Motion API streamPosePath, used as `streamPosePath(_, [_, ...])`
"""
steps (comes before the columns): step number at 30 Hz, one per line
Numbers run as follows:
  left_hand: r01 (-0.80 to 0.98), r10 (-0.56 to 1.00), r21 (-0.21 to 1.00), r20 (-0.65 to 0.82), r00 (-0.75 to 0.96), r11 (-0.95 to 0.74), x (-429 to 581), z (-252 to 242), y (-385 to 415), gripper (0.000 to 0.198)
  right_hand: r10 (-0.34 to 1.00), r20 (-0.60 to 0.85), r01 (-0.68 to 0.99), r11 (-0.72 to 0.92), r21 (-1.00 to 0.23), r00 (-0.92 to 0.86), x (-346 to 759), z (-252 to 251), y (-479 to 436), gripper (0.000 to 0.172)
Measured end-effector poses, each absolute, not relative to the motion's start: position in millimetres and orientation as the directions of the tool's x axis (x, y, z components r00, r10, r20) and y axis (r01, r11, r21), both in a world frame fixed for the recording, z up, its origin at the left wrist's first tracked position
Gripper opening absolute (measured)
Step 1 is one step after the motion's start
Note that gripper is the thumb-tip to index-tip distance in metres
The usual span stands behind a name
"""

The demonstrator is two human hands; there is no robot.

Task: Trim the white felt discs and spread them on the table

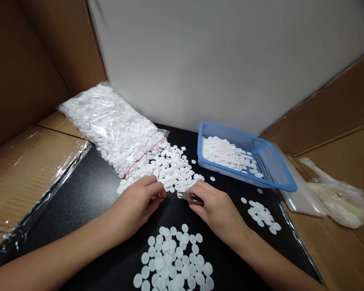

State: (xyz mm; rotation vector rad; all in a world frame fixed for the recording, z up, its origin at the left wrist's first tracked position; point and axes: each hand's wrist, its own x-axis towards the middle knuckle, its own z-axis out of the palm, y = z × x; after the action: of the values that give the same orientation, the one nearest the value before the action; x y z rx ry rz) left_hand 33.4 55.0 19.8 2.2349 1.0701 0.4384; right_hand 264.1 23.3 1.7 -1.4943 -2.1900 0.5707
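My left hand (144, 200) is closed, its fingers bent together at the near edge of a spill of white discs (172, 167); whatever is between the fingertips is hidden. Across from it, my right hand (210, 202) is wrapped round a small metal tool (189, 197), whose pointed tip extends left over the discs. The spill comes from the open mouth of a clear bag (115, 125) full of white discs, with a red line along its opening. Nearer to me, between my forearms, lies a loose spread of flat white discs (172, 258).
A blue basket (245, 178) holding white discs stands at the back right. A small group of discs (262, 216) lies right of my right hand. Farther right are a flat plastic sheet (303, 198) and a knotted plastic bag (339, 202). Cardboard (33, 161) borders the black table (87, 190).
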Motion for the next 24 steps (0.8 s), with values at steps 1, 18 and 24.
streamPosePath(1, [0.613,0.801,0.619,0.044,0.598,-0.491,31,20,59,0.015,0.941,0.104,0.722,0.315,-0.616,-0.321,262,2,21,0.018])
streamPosePath(18, [0.656,0.778,0.489,0.077,0.624,-0.575,32,18,67,0.011,0.956,-0.142,0.845,0.152,-0.513,-0.258,249,4,15,0.018])
streamPosePath(24, [0.601,0.744,0.579,0.014,0.667,-0.550,35,24,54,0.013,0.945,-0.227,0.864,0.096,-0.494,-0.234,254,15,15,0.020])
